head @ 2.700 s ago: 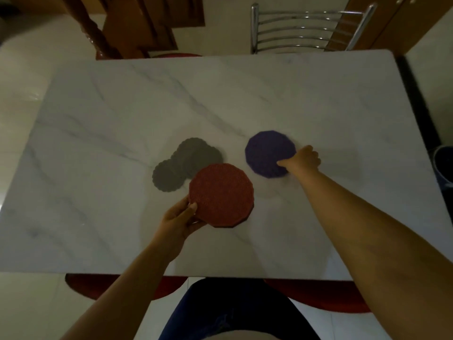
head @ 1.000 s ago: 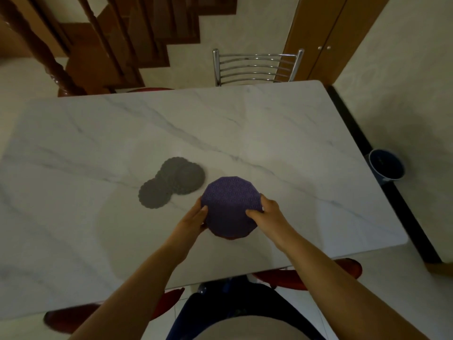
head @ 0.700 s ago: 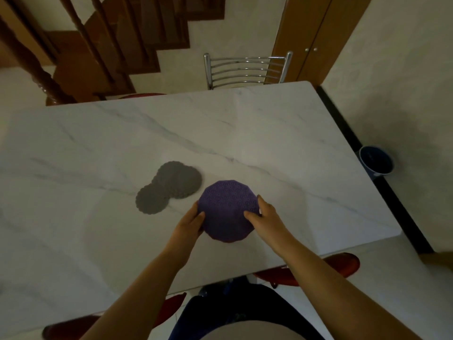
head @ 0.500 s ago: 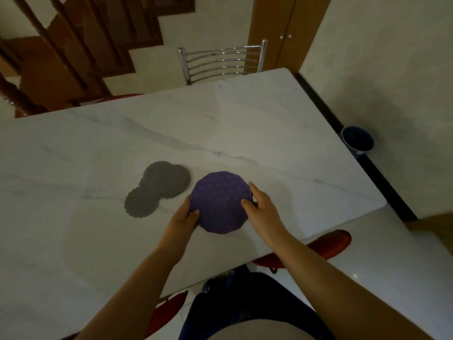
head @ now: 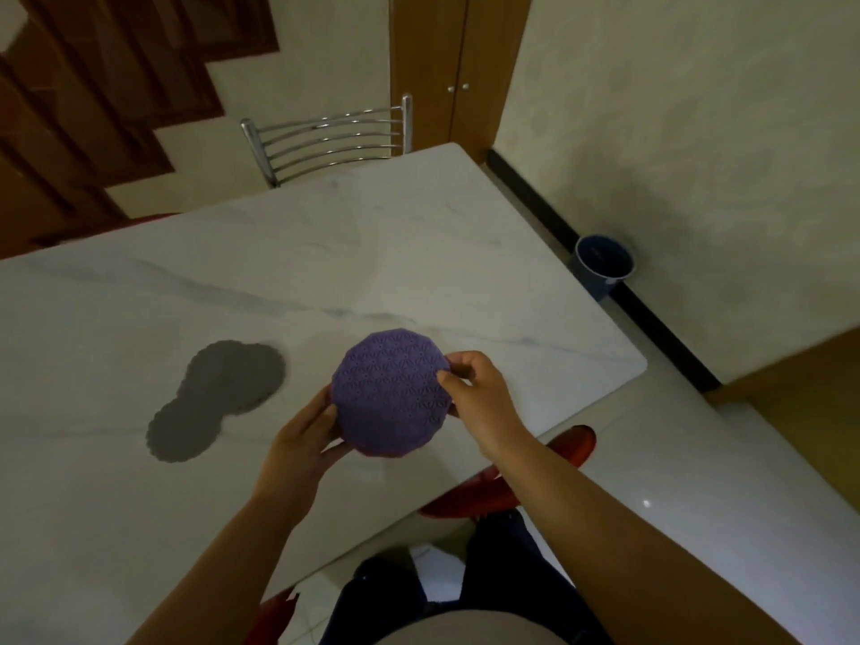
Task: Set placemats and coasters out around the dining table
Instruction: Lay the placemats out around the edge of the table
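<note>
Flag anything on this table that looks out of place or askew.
The gray coasters lie overlapped in a clump, not spread to places. The purple mat is gripped by the left hand and right hand.

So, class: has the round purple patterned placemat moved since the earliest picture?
Yes. Against the grey scalloped coasters, the purple placemat has come nearer the table's near edge; the left hand and right hand hold it.

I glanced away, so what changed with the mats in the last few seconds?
The purple mat moved left onto the red mat; the left hand and right hand now grip the pair. The gray coasters stayed put.
</note>
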